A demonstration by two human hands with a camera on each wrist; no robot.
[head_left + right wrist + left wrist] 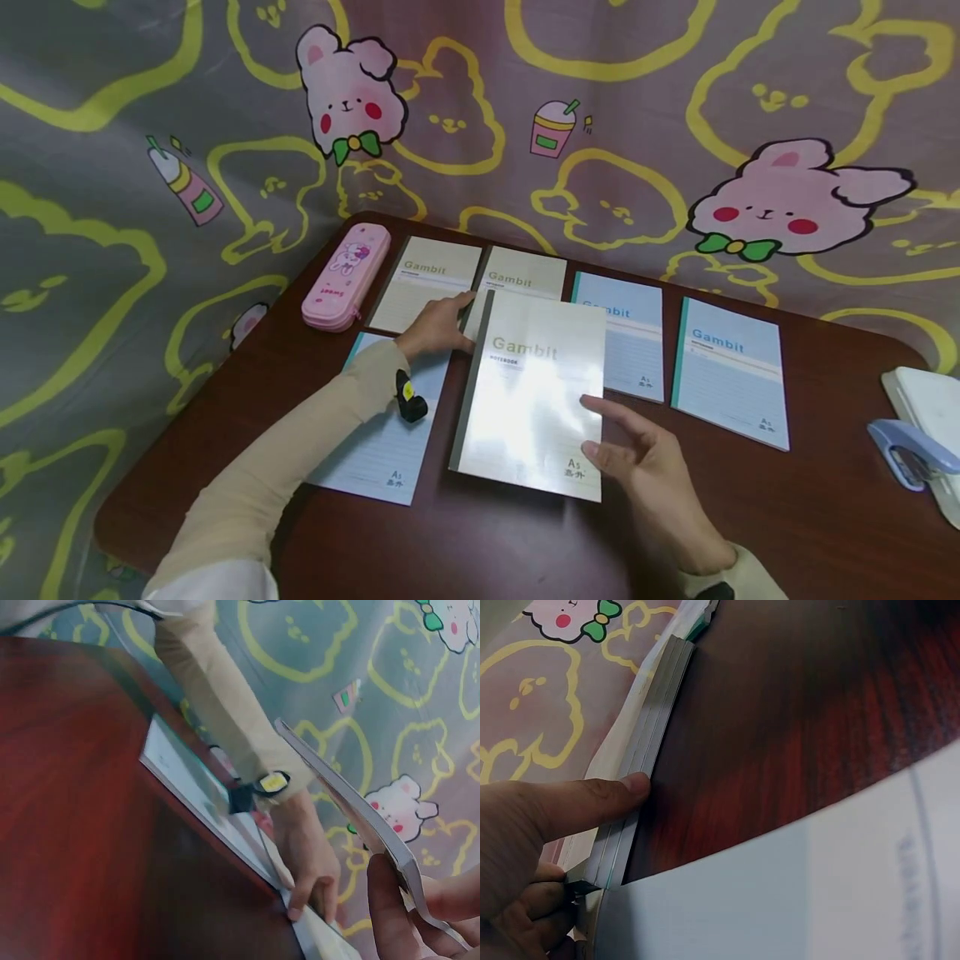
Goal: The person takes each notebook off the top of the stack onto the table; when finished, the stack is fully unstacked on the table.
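My right hand (pixel 656 471) pinches the right edge of a cream Gambit notebook (pixel 536 408) between thumb and fingers. In the right wrist view this notebook (pixel 364 806) shows edge-on, raised and tilted. My left hand (pixel 435 329) reaches to the spine side of a second cream notebook (pixel 525 267), partly hidden behind the raised one. In the left wrist view its thumb (pixel 600 802) lies along stacked grey spines (pixel 652 727), the other fingers bent beside them. Beneath the left forearm lies a blue notebook (pixel 375 454), partly covered by the sleeve.
Another cream notebook (pixel 427 267) lies at the back left, beside a pink pencil case (pixel 347 279). Two blue notebooks (pixel 637 342) lie to the right, the farther one (pixel 731 375) apart. A blue stapler (pixel 911 450) rests by a white box (pixel 926 400) at the table's right edge.
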